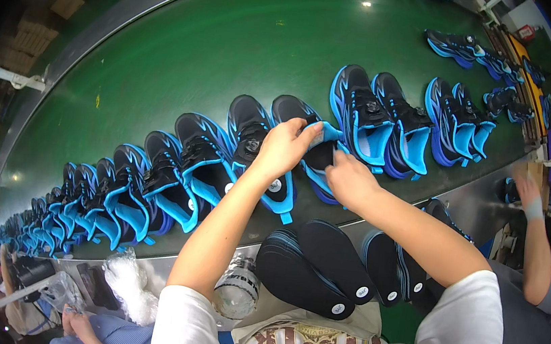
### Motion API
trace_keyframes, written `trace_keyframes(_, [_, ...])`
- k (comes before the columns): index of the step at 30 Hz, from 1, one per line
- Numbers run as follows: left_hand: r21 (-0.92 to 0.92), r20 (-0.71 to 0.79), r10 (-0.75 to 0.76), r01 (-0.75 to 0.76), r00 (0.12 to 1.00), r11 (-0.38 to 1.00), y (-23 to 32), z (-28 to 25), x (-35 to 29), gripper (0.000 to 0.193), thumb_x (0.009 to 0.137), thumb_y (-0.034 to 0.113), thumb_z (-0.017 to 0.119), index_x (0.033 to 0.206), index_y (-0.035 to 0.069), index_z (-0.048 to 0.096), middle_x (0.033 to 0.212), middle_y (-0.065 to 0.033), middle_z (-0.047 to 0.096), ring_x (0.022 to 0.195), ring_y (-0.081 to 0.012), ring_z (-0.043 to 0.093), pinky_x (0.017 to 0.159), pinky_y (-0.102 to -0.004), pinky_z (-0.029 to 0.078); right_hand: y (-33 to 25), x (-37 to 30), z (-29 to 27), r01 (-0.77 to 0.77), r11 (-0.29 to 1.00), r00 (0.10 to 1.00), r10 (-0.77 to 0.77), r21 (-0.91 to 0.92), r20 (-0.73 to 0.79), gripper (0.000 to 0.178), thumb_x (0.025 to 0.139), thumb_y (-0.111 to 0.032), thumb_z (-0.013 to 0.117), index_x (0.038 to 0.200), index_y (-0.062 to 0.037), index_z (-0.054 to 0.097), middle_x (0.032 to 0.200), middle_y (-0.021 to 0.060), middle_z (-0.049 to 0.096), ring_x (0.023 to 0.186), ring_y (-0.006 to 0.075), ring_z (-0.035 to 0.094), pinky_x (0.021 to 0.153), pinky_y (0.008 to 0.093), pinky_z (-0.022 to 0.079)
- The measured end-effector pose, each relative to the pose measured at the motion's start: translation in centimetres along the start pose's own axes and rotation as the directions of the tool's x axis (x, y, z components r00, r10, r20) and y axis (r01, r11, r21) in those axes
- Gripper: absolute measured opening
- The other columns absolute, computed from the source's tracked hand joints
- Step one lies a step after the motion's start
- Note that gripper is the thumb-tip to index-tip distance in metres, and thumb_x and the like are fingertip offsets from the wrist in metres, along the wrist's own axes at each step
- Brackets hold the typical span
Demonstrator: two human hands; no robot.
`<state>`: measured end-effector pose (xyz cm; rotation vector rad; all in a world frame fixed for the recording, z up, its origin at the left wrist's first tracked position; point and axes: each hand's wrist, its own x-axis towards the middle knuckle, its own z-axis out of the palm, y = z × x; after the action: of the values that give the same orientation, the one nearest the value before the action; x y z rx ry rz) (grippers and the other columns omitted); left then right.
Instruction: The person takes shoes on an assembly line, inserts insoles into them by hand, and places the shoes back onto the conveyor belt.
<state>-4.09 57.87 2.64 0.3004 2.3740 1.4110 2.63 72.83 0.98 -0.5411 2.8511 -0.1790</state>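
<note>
A long row of black and blue sports shoes runs along the near edge of a green conveyor belt (221,50). Both my hands are at one shoe (295,116) in the middle of the row. My left hand (285,147) pinches the shoe's blue tongue and collar from above. My right hand (349,179) is pressed against the shoe's opening on its near side; its fingertips are hidden. An insole with a round white sticker (278,189) pokes out under my left wrist.
Stacks of dark insoles (319,265) lie on the steel ledge in front of me. A roll of tape (237,288) and clear plastic bags (130,284) sit to the left. Another person's arm (536,236) works on the right; a second person sits at the lower left.
</note>
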Motion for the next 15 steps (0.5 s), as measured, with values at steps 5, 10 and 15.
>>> trace_keyframes(5, [0.094, -0.017, 0.008, -0.006, 1.000, 0.996, 0.2, 0.4, -0.1, 0.042, 0.086, 0.038, 0.049, 0.078, -0.003, 0.053, 0.059, -0.0161, 0.050, 0.059, -0.0258, 0.049, 0.054, -0.0359, 0.040, 0.3, 1.8, 1.9, -0.028, 0.998, 0.999, 0.031, -0.063, 0.040, 0.016, 0.074, -0.009, 0.051, 0.079, 0.0002, 0.063, 0.092, 0.0157, 0.054, 0.087, 0.0279, 0.055, 0.072, 0.0342, 0.048])
trace_keyframes(10, [0.176, -0.079, 0.075, -0.060, 0.994, 0.983, -0.5, 0.7, -0.4, 0.042, 0.088, 0.036, 0.049, 0.074, -0.004, 0.049, 0.057, -0.0180, 0.047, 0.052, -0.0238, 0.045, 0.053, -0.0359, 0.039, -0.3, 2.9, 0.6, -0.012, 0.983, 0.935, 0.076, -0.182, 0.347, 0.025, 0.077, -0.012, 0.050, 0.095, -0.0004, 0.064, 0.108, 0.0162, 0.050, 0.099, 0.0276, 0.050, 0.080, 0.0322, 0.045])
trace_keyframes(15, [0.180, -0.062, 0.058, -0.046, 0.996, 0.983, -0.2, 0.6, -0.4, 0.042, 0.088, 0.036, 0.049, 0.074, -0.003, 0.048, 0.058, -0.0188, 0.047, 0.052, -0.0253, 0.045, 0.054, -0.0361, 0.039, -0.1, 3.4, -0.6, 0.065, 0.970, 0.797, 0.091, -0.234, 0.598, 0.030, 0.079, -0.016, 0.053, 0.106, -0.0051, 0.062, 0.123, 0.0156, 0.042, 0.111, 0.0283, 0.042, 0.089, 0.0315, 0.039])
